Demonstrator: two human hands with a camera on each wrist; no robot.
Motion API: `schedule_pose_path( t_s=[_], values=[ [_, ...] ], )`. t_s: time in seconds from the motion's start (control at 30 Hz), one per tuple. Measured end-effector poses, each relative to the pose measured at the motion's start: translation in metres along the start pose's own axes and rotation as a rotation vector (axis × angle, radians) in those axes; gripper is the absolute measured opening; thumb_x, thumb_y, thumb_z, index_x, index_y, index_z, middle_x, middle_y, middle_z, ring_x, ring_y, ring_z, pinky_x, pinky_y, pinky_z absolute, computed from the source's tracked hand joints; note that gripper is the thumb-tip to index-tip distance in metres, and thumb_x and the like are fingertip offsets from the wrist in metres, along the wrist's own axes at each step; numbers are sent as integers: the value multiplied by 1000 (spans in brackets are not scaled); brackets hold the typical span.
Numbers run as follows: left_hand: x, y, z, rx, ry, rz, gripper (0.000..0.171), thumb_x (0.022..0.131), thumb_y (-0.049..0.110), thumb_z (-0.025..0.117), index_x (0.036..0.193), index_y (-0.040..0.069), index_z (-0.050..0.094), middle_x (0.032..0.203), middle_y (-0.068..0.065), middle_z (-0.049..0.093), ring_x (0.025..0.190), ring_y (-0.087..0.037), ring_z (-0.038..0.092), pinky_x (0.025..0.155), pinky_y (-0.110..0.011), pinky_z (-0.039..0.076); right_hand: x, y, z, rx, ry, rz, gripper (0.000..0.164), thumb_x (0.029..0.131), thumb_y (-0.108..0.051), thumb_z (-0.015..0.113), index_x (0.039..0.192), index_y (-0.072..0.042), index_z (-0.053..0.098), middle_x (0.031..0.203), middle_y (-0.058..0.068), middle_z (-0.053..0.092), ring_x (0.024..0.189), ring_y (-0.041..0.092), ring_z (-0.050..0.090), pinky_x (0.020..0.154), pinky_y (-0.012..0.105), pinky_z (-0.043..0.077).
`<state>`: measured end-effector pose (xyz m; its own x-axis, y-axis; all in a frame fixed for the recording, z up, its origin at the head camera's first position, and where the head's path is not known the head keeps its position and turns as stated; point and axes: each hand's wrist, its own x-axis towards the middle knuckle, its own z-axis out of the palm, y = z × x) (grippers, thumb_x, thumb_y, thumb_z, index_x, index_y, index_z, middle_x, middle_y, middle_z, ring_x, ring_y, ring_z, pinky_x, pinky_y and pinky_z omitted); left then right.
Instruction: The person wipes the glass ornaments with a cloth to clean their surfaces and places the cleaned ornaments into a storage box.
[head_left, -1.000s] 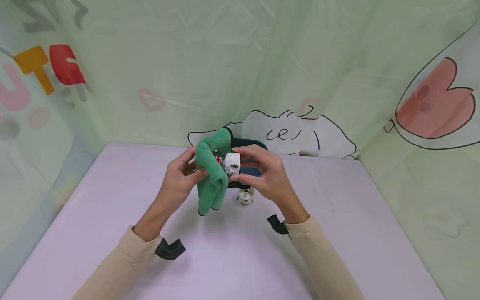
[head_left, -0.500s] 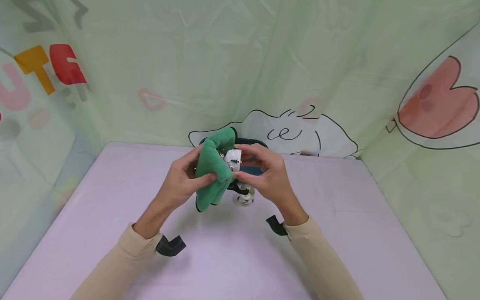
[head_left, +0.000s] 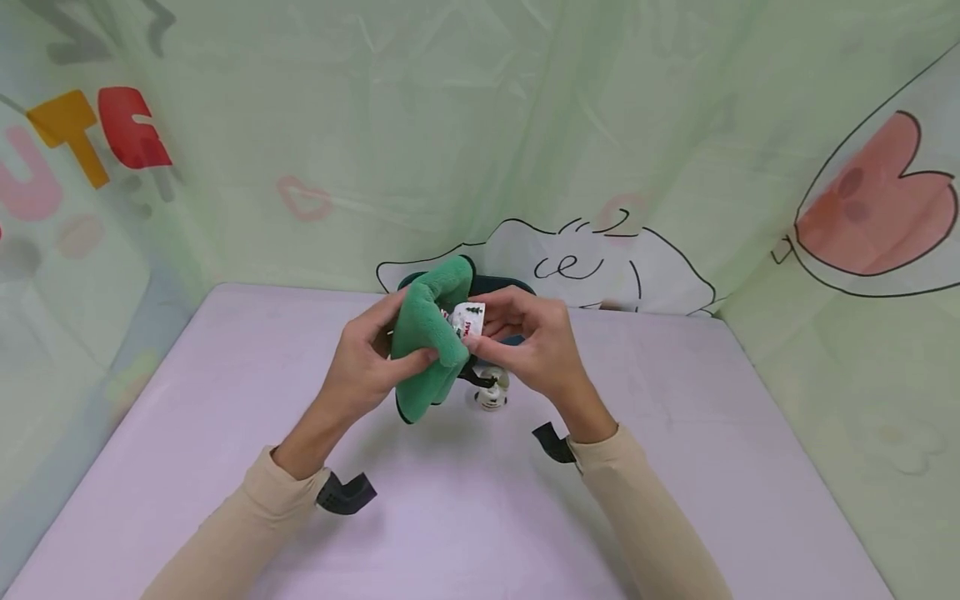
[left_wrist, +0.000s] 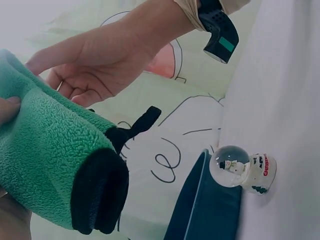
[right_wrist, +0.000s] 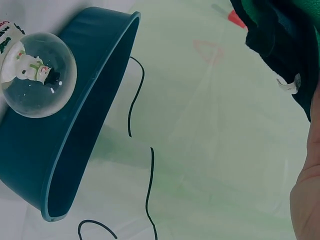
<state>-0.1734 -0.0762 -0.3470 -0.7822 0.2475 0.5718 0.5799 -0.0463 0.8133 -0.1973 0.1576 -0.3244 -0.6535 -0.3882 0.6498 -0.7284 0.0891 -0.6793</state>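
Note:
In the head view my left hand (head_left: 363,350) holds a green cloth (head_left: 423,346) with dark edging, thumb on the near side. The cloth wraps over the dome end of a snow globe (head_left: 470,318), whose white base with a small tree and red lettering sticks out to the right. My right hand (head_left: 528,337) pinches that base between thumb and fingers. The cloth hides the dome. A second snow globe (left_wrist: 235,166), with a snowman inside, stands upright on the table below the hands. In the left wrist view a dark loop hangs from the cloth's edge.
A dark blue basin (right_wrist: 30,150) stands behind the second globe, partly hidden by the hands in the head view. The pale lilac table (head_left: 450,517) meets a printed light green curtain (head_left: 450,150) at the back.
My right hand has turned the snow globe's base, bringing red lettering into view. My left hand and the cloth have shifted slightly right, further over the globe. The second globe stays put.

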Motion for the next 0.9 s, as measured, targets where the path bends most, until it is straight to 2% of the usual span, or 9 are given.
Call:
schedule_pose_path(
  t_s=[0.2, 0.37, 0.63, 0.9],
  values=[
    [-1, 0, 1, 35, 46, -24, 68, 81, -10, 77, 144, 1, 54, 128, -15, 64, 109, -23, 63, 92, -31, 58, 0, -2, 3, 25, 0, 43, 36, 80, 11, 79, 113, 5, 68, 92, 15, 73, 72, 16, 70, 63, 28, 60],
    [-1, 0, 1, 32, 82, -25, 66, 79, -10, 77, 141, 0, 56, 125, -16, 65, 107, -24, 63, 92, -31, 57, 0, -4, 4, 28, -16, 42, 42, 78, 13, 79, 118, 5, 67, 93, 17, 72, 75, 16, 71, 66, 27, 60],
    [-1, 1, 3, 15, 101, -16, 67, 78, -11, 76, 142, 0, 56, 126, -15, 65, 109, -24, 62, 94, -30, 55, 0, -4, 5, 7, -30, -15, 49, 77, 11, 82, 123, 4, 65, 98, 15, 72, 79, 19, 71, 71, 31, 61],
    [-2, 0, 2, 28, 100, -12, 63, 78, -11, 76, 139, -2, 58, 123, -17, 65, 107, -23, 62, 94, -30, 55, 1, -3, 3, -9, -50, -84, 51, 80, -5, 86, 126, 3, 65, 103, 14, 70, 86, 21, 70, 76, 32, 62]
  ],
)
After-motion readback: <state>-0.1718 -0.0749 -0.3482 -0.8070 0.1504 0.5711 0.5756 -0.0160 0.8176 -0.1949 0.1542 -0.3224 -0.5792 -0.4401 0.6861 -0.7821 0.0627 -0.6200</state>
